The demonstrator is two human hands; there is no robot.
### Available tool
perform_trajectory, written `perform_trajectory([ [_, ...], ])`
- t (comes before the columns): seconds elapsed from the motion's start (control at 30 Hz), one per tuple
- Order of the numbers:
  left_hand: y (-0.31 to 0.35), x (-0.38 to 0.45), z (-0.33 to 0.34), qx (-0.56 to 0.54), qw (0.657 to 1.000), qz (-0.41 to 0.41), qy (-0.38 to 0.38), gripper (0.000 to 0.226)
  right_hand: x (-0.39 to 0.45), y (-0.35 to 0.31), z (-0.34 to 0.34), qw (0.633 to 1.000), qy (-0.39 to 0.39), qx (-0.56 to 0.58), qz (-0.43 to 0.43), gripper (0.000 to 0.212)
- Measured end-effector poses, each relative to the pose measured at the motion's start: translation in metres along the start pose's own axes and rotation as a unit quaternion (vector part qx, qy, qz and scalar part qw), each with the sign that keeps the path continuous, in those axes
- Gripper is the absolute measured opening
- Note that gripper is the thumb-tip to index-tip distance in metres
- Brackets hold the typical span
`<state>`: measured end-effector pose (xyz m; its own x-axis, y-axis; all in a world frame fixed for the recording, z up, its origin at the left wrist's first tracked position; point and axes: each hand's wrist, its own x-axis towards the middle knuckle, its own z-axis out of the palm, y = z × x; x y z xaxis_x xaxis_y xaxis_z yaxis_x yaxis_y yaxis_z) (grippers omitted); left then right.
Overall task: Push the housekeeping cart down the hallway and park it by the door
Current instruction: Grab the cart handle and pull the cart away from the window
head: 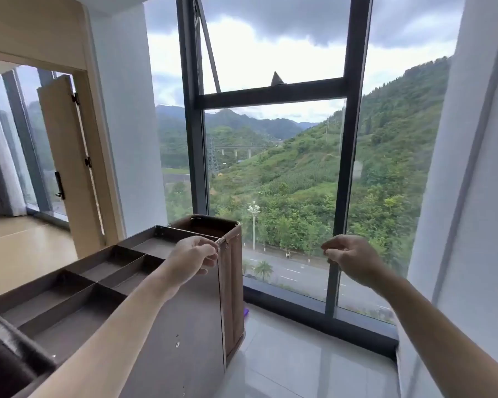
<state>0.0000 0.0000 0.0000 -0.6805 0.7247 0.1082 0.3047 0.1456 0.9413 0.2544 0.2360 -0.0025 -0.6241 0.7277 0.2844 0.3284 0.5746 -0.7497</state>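
Observation:
The housekeeping cart (181,320) is a dark grey cabinet at lower left, its top tray (69,300) split into several empty compartments. A brown fabric bag (232,285) hangs on its far end, close to the window. My left hand (194,255) reaches across the tray and pinches the thin metal rail at the cart's far right corner, where the bag is attached. My right hand (351,258) hovers in the air to the right of the cart, in front of the window frame, with its fingers curled shut on nothing visible.
A floor-to-ceiling window (273,90) with dark frames stands straight ahead above a low sill (322,323). At the left, a beige door (66,156) stands open into a room. A white wall (472,196) closes the right side. Grey glossy floor tiles (299,366) lie between cart and wall.

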Motion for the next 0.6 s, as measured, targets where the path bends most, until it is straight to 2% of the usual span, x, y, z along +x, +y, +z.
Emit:
perform_trajectory([
  [0.23,0.004,0.087,0.04,0.002,0.999,-0.016,0.028,0.016,0.103,0.033,-0.017,0.999,-0.017,0.034,0.017,0.012],
  [0.4,-0.005,0.155,0.053,0.008,0.999,-0.022,0.045,0.016,0.162,0.065,0.013,0.998,-0.04,0.04,0.031,0.013],
  [0.5,-0.027,0.202,0.062,0.028,0.998,-0.029,0.05,0.012,0.195,0.09,0.036,0.997,-0.038,0.036,0.049,0.008],
  [0.6,-0.055,0.253,0.067,0.062,0.996,-0.045,0.047,0.012,0.229,0.11,0.058,0.996,-0.049,0.028,0.072,0.013],
])
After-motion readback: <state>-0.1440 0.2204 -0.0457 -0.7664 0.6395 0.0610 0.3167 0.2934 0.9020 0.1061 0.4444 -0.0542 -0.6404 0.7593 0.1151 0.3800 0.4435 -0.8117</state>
